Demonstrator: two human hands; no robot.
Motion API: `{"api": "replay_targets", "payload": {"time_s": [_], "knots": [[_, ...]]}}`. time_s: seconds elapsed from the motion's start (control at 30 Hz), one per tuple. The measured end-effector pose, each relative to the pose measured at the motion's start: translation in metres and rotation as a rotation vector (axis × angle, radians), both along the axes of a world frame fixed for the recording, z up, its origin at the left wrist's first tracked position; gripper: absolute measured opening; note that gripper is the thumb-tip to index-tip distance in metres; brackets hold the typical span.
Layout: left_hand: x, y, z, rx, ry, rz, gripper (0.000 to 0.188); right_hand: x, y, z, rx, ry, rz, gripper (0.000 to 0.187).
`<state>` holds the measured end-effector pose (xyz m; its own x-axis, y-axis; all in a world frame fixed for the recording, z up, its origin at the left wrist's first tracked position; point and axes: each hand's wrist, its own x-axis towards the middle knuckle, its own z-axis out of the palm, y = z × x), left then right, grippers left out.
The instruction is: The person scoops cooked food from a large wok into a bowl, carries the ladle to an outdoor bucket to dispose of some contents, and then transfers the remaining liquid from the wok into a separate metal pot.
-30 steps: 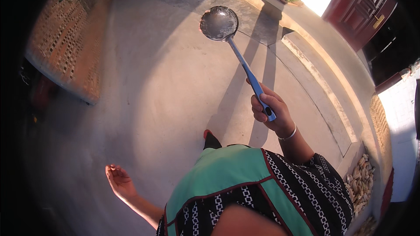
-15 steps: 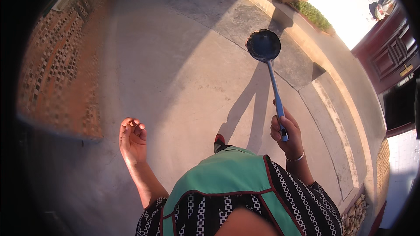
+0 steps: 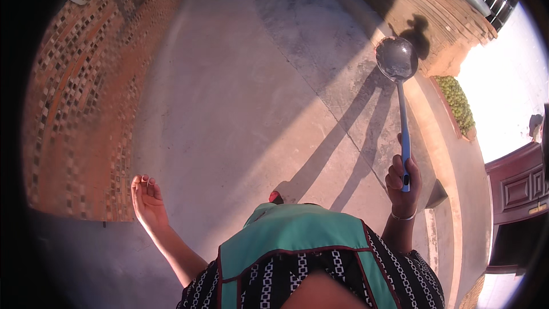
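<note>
My right hand (image 3: 405, 182) is wrapped round the blue handle of a long ladle (image 3: 405, 117). Its round, dark metal bowl points away from me at the far end, glinting on the inside. A thin bracelet circles that wrist. Out to the left, my left hand (image 3: 150, 203) hangs in the air, empty, with its fingers loosely bent and the palm partly showing. A green apron (image 3: 297, 230) with dark red trim covers my front, and the tip of a red shoe (image 3: 275, 197) shows beyond it.
Concrete ground (image 3: 229, 120) stretches ahead, crossed by long shadows. A patterned brick wall (image 3: 80, 114) runs along the left. To the right are a raised kerb (image 3: 452, 206), a green plant bed (image 3: 456, 103), a stack of boards (image 3: 440, 28) and a dark red door (image 3: 517, 186).
The view has swung so that the door and plants sit lower and the board stack and railing show. The ladle, still in my right hand, appears farther right; my left hand appears lower and farther left.
</note>
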<state>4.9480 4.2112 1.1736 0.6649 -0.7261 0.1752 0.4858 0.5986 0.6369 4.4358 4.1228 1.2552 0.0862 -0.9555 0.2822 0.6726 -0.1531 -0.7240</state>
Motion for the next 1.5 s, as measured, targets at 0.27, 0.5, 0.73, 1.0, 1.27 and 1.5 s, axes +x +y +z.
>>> {"api": "replay_targets", "payload": {"time_s": [0.27,0.5,0.73,1.0,1.27,1.5], "knots": [[-0.040,-0.143,0.086,-0.117,-0.233,-0.521,0.019,-0.006,0.028,-0.012,-0.006,-0.077,-0.290,0.055],[-0.019,-0.145,0.070,-0.004,-0.170,-0.356,0.022,0.000,-0.020,-0.003,0.009,-0.148,-0.243,0.052],[-0.002,-0.092,0.061,0.098,-0.153,0.006,0.023,-0.012,-0.091,0.048,-0.088,-0.131,0.036,0.053],[0.001,-0.142,0.078,0.025,-0.126,-0.107,0.023,-0.020,-0.100,0.049,-0.045,-0.140,0.020,0.053],[0.005,-0.181,0.131,-0.075,-0.270,-0.143,0.023,-0.034,-0.065,0.040,-0.073,0.019,-0.295,0.054],[0.018,-0.168,0.119,-0.022,-0.199,-0.079,0.025,-0.021,-0.136,0.066,0.035,-0.013,-0.242,0.053]]}}
